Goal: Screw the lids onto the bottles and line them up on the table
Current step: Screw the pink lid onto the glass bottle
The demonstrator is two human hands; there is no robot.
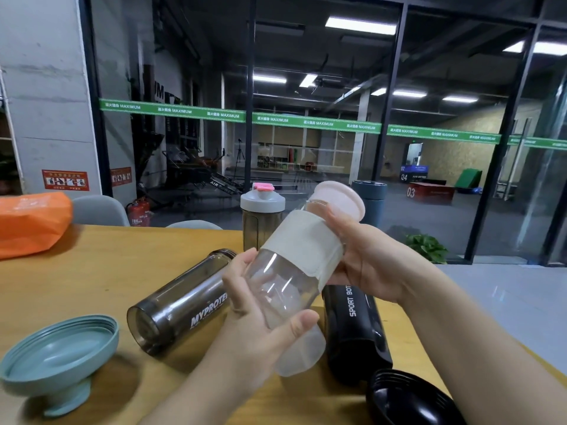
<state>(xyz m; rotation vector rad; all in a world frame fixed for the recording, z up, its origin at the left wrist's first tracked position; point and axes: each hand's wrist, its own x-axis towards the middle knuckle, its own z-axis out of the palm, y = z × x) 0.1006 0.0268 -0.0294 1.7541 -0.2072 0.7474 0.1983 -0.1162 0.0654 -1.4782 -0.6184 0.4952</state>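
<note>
- Left hand (260,314) fingers wrap the clear bottle (294,271) mid-frame; right hand (365,259) fingers curl round its sleeve near the pink lid (340,199).
- Tilted like that, the lid could cross-thread or the bottle slip.
- Smoky bottle (181,305) and black bottle (356,326) lie underneath, crowding the table (101,271); loose teal lid (61,357) lower left.

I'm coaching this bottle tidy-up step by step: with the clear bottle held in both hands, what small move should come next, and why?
Probably stand the clear bottle upright beside the grey shaker at the table's far edge. Its pink lid already sits on the neck, though tightness is unclear. The left hand grips the base and the right hand the sleeve.
</note>
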